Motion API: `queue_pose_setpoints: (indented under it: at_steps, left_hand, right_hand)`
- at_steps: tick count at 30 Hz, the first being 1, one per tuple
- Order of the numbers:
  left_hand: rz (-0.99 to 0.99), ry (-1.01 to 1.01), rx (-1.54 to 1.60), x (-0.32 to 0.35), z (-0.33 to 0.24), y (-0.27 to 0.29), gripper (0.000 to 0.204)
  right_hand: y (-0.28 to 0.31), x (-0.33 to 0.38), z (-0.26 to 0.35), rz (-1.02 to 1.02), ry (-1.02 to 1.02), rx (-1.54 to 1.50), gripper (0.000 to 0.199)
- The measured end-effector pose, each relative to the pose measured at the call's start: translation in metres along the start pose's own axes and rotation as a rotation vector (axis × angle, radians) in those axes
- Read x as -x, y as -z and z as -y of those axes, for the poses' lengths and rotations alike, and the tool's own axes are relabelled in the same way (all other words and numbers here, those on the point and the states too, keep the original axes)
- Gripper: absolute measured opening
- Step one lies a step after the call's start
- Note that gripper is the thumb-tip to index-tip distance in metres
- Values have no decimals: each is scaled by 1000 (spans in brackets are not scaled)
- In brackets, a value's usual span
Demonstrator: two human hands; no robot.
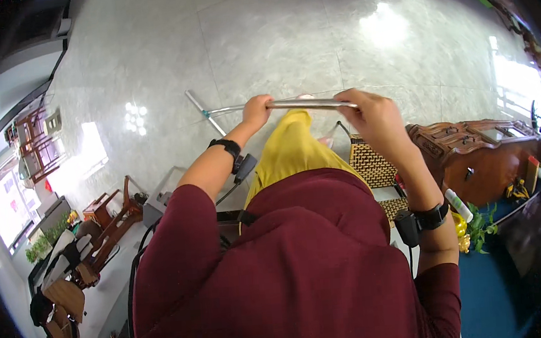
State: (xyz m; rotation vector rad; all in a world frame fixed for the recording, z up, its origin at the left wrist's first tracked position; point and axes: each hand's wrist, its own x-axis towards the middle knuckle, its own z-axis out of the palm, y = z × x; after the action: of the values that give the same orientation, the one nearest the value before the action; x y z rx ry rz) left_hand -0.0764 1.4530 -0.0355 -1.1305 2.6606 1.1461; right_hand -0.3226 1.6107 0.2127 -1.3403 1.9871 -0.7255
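Note:
Both my hands are wrapped round a silver metal pole (pixel 307 104) held crosswise in front of me. My left hand (pixel 257 111) closes on it left of centre, and my right hand (pixel 373 115) grips its right end. Beyond my left hand the pole runs on to a straight silver crossbar (pixel 195 101) with a small teal joint, low over or on the floor. Whether this is a mop or a squeegee I cannot tell. The pole passes above my yellow trousers (pixel 291 145) and one foot.
Grey glossy floor tiles (pixel 260 42) spread ahead. To my right stand a black-and-tan woven basket or seat (pixel 372 164) and a carved wooden cabinet (pixel 483 168), with a green plant (pixel 482 232) nearer. Wooden furniture (pixel 113 226) stands on the left.

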Motion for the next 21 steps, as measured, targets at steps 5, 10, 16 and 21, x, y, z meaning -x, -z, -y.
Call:
queue_pose_setpoints:
  at_steps: [5,10,16,21]
  left_hand:
    - [-40,-135,123,-48,-61,-26,18]
    - [-48,-336,207,-95,-157,-60,19]
    - [72,-572,330,-112,-293,-92,19]
    - [165,-672,334,-122,-351,-108,11]
  right_hand:
    - [46,17,-6,-216,-204,1,14]
    - [120,62,-2,-404,-346,136,13]
    - [190,143,9,-596,-248,397,13]
    - [193,170,19,-760,-400,428,14]
